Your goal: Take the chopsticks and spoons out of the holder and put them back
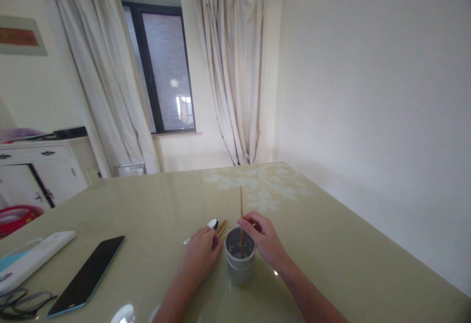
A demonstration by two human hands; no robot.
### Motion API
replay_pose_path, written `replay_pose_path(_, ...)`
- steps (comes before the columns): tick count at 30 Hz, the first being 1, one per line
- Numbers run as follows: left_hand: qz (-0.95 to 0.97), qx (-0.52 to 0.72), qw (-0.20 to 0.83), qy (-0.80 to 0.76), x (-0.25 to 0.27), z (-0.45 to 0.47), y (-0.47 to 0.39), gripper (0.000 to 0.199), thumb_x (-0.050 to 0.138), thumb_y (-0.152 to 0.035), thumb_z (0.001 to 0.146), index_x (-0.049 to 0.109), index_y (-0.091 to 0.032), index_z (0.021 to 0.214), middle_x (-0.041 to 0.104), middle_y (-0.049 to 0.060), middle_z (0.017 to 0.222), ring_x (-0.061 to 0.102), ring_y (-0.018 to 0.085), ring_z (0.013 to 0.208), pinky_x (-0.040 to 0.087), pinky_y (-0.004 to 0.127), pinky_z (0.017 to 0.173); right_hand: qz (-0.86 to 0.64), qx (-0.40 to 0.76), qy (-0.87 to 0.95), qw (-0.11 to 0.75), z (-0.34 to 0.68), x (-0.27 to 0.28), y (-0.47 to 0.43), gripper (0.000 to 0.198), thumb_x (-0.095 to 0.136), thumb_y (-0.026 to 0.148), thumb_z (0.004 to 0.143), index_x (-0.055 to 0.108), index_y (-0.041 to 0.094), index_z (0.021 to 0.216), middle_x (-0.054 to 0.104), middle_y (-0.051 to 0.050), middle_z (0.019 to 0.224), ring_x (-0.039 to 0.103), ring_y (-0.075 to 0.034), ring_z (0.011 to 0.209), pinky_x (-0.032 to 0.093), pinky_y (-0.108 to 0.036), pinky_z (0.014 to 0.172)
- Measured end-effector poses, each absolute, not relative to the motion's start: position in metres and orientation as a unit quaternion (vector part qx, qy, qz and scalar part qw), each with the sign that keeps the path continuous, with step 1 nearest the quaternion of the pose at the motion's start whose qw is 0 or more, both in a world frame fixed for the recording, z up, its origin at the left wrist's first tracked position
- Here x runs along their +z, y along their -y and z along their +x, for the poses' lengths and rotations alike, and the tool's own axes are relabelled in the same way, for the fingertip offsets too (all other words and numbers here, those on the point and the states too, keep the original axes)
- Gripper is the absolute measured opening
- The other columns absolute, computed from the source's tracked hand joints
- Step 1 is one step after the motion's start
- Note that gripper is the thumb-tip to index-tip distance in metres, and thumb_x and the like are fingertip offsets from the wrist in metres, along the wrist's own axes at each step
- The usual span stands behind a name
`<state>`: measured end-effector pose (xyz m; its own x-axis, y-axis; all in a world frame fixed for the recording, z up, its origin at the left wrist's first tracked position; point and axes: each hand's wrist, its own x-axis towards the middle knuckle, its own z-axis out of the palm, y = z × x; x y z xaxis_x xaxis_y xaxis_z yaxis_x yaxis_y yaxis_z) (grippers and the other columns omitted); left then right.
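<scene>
My right hand [263,234] pinches a single thin wooden chopstick [241,202], held upright with its lower end inside a grey cup [240,269]. The cup stands on the table, and its inside shows no other chopstick. Left of the cup, my left hand [201,252] rests low on the table, its fingers curled round several wooden chopsticks [222,227] whose ends stick out past the thumb. Just beyond these fingers lies a white spoon-like utensil [212,224] with a dark part, partly hidden by the hand.
At left on the glossy green table [165,200] lie a black phone-like tablet [88,274], a white power strip-like object [40,261] and folded glasses [25,303]. A shiny white item [123,314] sits at the front edge. A wall [368,117] borders the right side.
</scene>
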<state>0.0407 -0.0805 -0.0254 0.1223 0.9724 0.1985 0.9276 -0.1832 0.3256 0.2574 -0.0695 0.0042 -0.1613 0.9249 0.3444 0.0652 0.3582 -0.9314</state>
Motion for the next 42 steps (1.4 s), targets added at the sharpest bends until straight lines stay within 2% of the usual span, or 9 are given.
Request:
replay_pose_path(7, 0.72, 0.291, 0.103, -0.621, -0.021, 0.045, 0.081, 0.017, 0.057, -0.031, 0.096, 0.065, -0.021, 0.084, 0.074, 0.01, 0.094, 0.068, 0.027, 0.096, 0.046, 0.034, 0.084, -0.376, 0.438, 0.634, 0.514, 0.259, 0.003, 0.064, 0.046, 0.076, 0.064, 0.087, 0.084, 0.02, 0.09, 0.079, -0.008, 0.09, 0.071, -0.025, 0.085, 0.054, -0.036, 0.077)
replay_pose_path(12, 0.648, 0.424, 0.258, -0.578, -0.019, 0.054, 0.08, 0.037, 0.05, -0.057, 0.1, 0.06, -0.023, 0.089, 0.068, 0.0, 0.069, 0.064, 0.021, 0.063, 0.042, 0.029, 0.062, -0.39, 0.477, 0.587, 0.526, 0.257, -0.005, 0.059, 0.059, 0.071, 0.075, 0.085, 0.085, 0.019, 0.094, 0.081, -0.011, 0.096, 0.074, -0.028, 0.093, 0.056, -0.041, 0.088)
replay_pose_path(14, 0.632, 0.471, 0.294, -0.54, -0.017, 0.059, 0.082, 0.039, 0.052, -0.061, 0.099, 0.06, -0.023, 0.092, 0.066, -0.002, 0.068, 0.062, 0.019, 0.06, 0.041, 0.028, 0.059, -0.399, 0.494, 0.568, 0.524, 0.255, -0.01, 0.056, 0.062, 0.073, 0.078, 0.082, 0.085, 0.018, 0.095, 0.082, -0.011, 0.096, 0.074, -0.028, 0.092, 0.056, -0.041, 0.088)
replay_pose_path(20, 0.652, 0.497, 0.358, -0.448, -0.005, 0.064, 0.09, 0.035, 0.063, -0.047, 0.095, 0.072, -0.019, 0.113, 0.078, 0.009, 0.097, 0.073, 0.023, 0.085, 0.056, 0.033, 0.075, -0.368, 0.568, 0.54, 0.5, 0.25, -0.018, 0.054, 0.056, 0.083, 0.07, 0.077, 0.084, 0.017, 0.097, 0.081, -0.007, 0.09, 0.074, -0.025, 0.086, 0.056, -0.037, 0.082)
replay_pose_path(25, 0.679, 0.477, 0.371, -0.417, -0.007, 0.06, 0.086, 0.029, 0.067, -0.04, 0.091, 0.079, -0.022, 0.11, 0.081, 0.011, 0.116, 0.076, 0.026, 0.1, 0.059, 0.039, 0.093, -0.346, 0.57, 0.552, 0.501, 0.245, -0.014, 0.057, 0.053, 0.086, 0.067, 0.075, 0.079, 0.016, 0.09, 0.08, -0.007, 0.086, 0.075, -0.027, 0.085, 0.056, -0.037, 0.08)
replay_pose_path(31, 0.624, 0.538, 0.316, -0.471, -0.011, 0.055, 0.085, 0.043, 0.059, -0.058, 0.097, 0.077, -0.022, 0.112, 0.081, 0.012, 0.116, 0.074, 0.029, 0.11, 0.057, 0.044, 0.101, -0.382, 0.422, 0.482, 0.666, 0.269, 0.005, 0.051, 0.047, 0.075, 0.068, 0.087, 0.068, 0.022, 0.097, 0.081, -0.01, 0.096, 0.075, -0.026, 0.085, 0.056, -0.035, 0.071)
replay_pose_path(36, 0.602, 0.539, 0.378, -0.452, -0.004, 0.058, 0.095, 0.053, 0.056, -0.068, 0.097, 0.075, -0.021, 0.115, 0.081, 0.011, 0.113, 0.074, 0.028, 0.11, 0.058, 0.042, 0.1, -0.35, 0.346, 0.373, 0.786, 0.306, 0.023, 0.044, 0.045, 0.079, 0.063, 0.085, 0.063, 0.024, 0.099, 0.076, -0.003, 0.088, 0.067, -0.018, 0.077, 0.054, -0.032, 0.074)
replay_pose_path(38, 0.614, 0.515, 0.393, -0.45, -0.001, 0.063, 0.099, 0.052, 0.057, -0.068, 0.097, 0.075, -0.022, 0.114, 0.081, 0.01, 0.114, 0.073, 0.028, 0.112, 0.057, 0.041, 0.102, -0.322, 0.374, 0.36, 0.792, 0.308, 0.027, 0.046, 0.045, 0.085, 0.06, 0.08, 0.067, 0.023, 0.098, 0.074, -0.002, 0.082, 0.065, -0.017, 0.072, 0.054, -0.031, 0.071)
replay_pose_path(42, 0.63, 0.497, 0.4, -0.444, -0.001, 0.07, 0.101, 0.052, 0.059, -0.068, 0.096, 0.076, -0.022, 0.112, 0.08, 0.008, 0.112, 0.072, 0.027, 0.109, 0.057, 0.039, 0.099, -0.319, 0.433, 0.451, 0.712, 0.289, 0.026, 0.055, 0.045, 0.085, 0.059, 0.081, 0.073, 0.02, 0.1, 0.073, -0.002, 0.074, 0.062, -0.016, 0.064, 0.051, -0.029, 0.062)
